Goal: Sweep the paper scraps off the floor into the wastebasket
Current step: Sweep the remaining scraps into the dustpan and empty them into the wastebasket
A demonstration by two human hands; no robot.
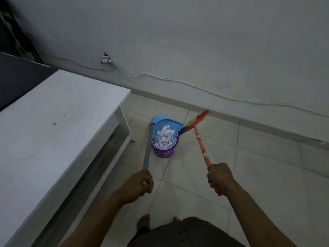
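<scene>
Scraps (164,138) are spilling from the tilted dustpan (166,123) into the wastebasket (164,152): emptying step, seemingly. You're gripping the dustpan handle in your left hand (141,184), the broom (203,150) in your right hand (220,175). Next likely needing a steeper tip.

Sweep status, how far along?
Done: the floor in view shows no loose scraps; the scraps are heaped in the dustpan and wastebasket. In hand: the left hand grips the dustpan handle, tipping it over the wastebasket; the right hand grips the broom. Left: empty the dustpan.
</scene>
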